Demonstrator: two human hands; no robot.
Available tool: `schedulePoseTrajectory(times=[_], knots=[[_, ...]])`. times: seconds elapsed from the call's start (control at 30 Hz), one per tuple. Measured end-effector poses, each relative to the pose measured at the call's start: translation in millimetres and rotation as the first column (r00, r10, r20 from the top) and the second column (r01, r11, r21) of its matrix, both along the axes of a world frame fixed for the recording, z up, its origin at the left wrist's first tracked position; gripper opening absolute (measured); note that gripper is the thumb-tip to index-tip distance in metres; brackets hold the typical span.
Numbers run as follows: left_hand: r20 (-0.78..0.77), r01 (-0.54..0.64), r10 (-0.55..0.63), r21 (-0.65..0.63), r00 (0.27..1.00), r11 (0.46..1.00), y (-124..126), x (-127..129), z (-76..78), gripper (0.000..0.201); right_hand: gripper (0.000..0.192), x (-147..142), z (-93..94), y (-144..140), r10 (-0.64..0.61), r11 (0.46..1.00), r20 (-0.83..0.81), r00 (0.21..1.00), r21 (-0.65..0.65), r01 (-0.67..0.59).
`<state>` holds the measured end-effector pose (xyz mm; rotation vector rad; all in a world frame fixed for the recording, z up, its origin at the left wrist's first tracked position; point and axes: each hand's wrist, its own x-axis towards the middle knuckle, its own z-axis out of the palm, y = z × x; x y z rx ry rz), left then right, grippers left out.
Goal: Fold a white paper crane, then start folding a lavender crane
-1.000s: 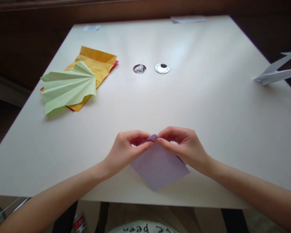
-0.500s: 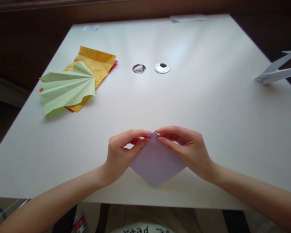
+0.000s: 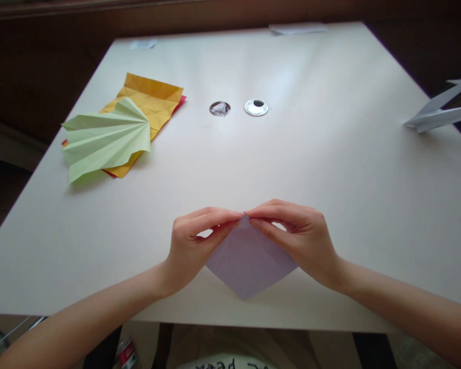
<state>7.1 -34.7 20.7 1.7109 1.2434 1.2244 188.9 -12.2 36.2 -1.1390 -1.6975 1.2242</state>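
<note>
A lavender sheet of folded paper [image 3: 249, 266] lies in a diamond shape near the front edge of the white table [image 3: 330, 169]. My left hand [image 3: 200, 241] pinches its far corner from the left, thumb on the near side and fingers behind. From the right, my right hand [image 3: 294, 236] grips the same corner between thumb and fingers. The fingertips of both hands almost meet at the tip, and only a small point of paper shows between them. Parts of the paper's left and right sides are hidden by the hands.
Pleated pale green paper [image 3: 111, 136] rests on creased yellow paper [image 3: 153, 100] at the left, with red paper edges beneath. Two round table holes [image 3: 220, 108] lie beyond my hands. White folded paper [image 3: 438, 115] stands at the right edge. A white strip [image 3: 297, 29] is at the back.
My fingers have closed tighter around the paper's far corner, and less of the tip shows. The paper's near point has shifted slightly towards me.
</note>
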Motion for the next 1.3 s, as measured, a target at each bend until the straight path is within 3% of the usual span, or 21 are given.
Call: schedulePoseTrajectory(times=[0.23,0.37,0.47,0.57,0.7,0.77,0.87,1.0,1.1,1.17,1.2,1.3], knots=[[-0.005,0.019,-0.019,-0.056,1.0,0.998,1.5,-0.9,0.4,0.014,0.008,-0.3,1.2,4.8,0.025,0.991,-0.018,1.0,-0.134,-0.027],[0.019,0.033,-0.031,-0.147,0.999,0.989,1.8,1.1,-0.3,0.011,0.01,-1.3,4.8,12.8,0.092,0.948,-0.04,0.995,-0.301,-0.099],[0.071,0.013,0.003,-0.232,0.997,0.973,4.0,1.2,-1.0,0.01,0.01,-2.7,6.1,18.6,0.141,0.933,-0.028,0.99,-0.331,-0.143],[0.102,0.048,-0.012,-0.361,0.995,0.931,9.5,-2.8,0.5,0.026,0.011,-4.0,5.5,22.9,0.11,0.959,0.012,0.994,-0.263,-0.103],[0.171,0.149,-0.058,-0.593,0.984,0.791,20.1,-12.6,2.4,0.033,0.014,-0.9,2.4,29.3,0.002,0.977,0.011,1.0,-0.213,0.001],[0.16,0.095,0.003,-0.601,0.987,0.793,25.3,-17.0,0.9,0.035,0.015,3.5,-1.0,33.1,-0.018,0.981,0.035,0.999,-0.191,0.024],[0.1,-0.03,0.098,-0.532,0.99,0.846,31.6,-21.1,-5.3,0.037,0.013,11.0,-8.1,37.3,0.024,0.984,0.144,0.989,-0.176,0.002],[-0.025,-0.077,0.073,-0.404,0.997,0.912,33.9,-20.9,-15.2,0.039,0.012,15.7,-16.8,38.4,0.056,0.984,0.23,0.972,-0.179,-0.015],[-0.26,-0.163,0.16,0.007,0.952,0.987,28.9,-16.1,-18.9,0.04,0.01,15.5,-19.3,37.8,0.002,0.992,0.276,0.961,-0.125,0.034],[-0.393,-0.058,0.16,0.26,0.906,0.964,23.5,-11.9,-20.0,0.036,0.009,14.7,-19.1,37.3,-0.057,0.992,0.302,0.952,-0.091,0.088],[-0.444,0.06,0.08,0.291,0.893,0.955,20.9,-9.9,-20.7,0.033,0.009,14.4,-18.7,37.0,-0.082,0.991,0.313,0.946,-0.076,0.111],[-0.568,0.376,-0.205,0.201,0.797,0.904,16.5,-6.1,-24.7,0.032,0.009,13.7,-17.6,36.7,-0.119,0.99,0.355,0.927,-0.032,0.14]])
